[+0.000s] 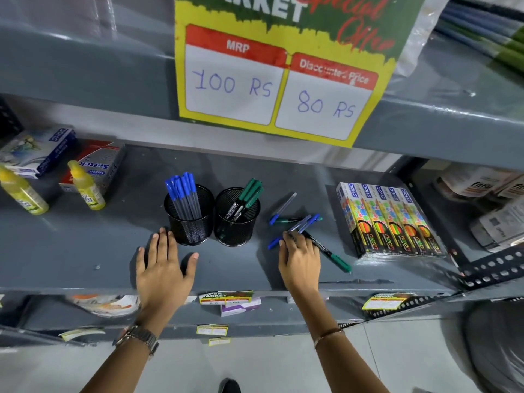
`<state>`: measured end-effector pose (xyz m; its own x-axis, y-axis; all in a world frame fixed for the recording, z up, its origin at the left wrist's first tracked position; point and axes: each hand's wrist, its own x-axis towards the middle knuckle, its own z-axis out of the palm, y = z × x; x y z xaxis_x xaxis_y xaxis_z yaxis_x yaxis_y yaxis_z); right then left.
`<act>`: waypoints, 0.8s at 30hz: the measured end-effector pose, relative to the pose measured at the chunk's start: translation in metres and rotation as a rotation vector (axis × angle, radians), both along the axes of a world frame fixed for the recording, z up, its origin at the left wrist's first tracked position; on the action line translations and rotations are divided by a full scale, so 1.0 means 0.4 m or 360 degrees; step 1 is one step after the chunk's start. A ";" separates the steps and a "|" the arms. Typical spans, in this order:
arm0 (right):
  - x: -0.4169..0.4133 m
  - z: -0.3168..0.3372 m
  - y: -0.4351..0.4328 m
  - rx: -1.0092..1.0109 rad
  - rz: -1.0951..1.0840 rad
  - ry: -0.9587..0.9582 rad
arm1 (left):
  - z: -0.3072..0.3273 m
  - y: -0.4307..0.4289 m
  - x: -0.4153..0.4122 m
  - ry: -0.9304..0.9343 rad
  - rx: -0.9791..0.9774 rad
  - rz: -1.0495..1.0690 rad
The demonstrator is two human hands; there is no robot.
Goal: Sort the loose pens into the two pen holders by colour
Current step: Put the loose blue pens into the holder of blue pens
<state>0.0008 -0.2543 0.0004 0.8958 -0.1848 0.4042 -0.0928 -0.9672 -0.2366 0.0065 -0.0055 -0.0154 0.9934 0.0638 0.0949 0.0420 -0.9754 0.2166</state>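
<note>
Two black mesh pen holders stand side by side on the grey shelf [85, 251]. The left holder [189, 217] is filled with several blue-capped pens [181, 191]; the right holder [236, 219] has a few green-capped pens [251, 191]. To their right lies a loose pile of blue pens [304, 222] and green pens, one green pen [330, 255] lying apart. My left hand [161, 268] rests flat and open on the shelf just left of the blue holder. My right hand [299, 259] has its fingertips on the pile, touching a blue pen; whether it grips one is unclear.
A row of neon pen boxes [391, 219] sits to the right of the loose pens. Two yellow glue bottles [86, 185] and stationery boxes [96, 163] stand at the left. A price sign [280, 80] hangs from the shelf above.
</note>
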 end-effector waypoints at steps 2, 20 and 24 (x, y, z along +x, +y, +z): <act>-0.030 -0.015 0.020 0.0014 0.0023 -0.0013 | 0.001 -0.001 -0.001 -0.0003 -0.0002 -0.0001; 0.078 0.060 0.028 0.0936 -0.0671 0.0289 | 0.012 -0.001 -0.006 -0.0001 -0.0009 -0.0021; 0.064 0.064 0.058 0.0927 -0.0677 0.0079 | 0.008 -0.001 -0.005 0.0003 -0.0008 -0.0007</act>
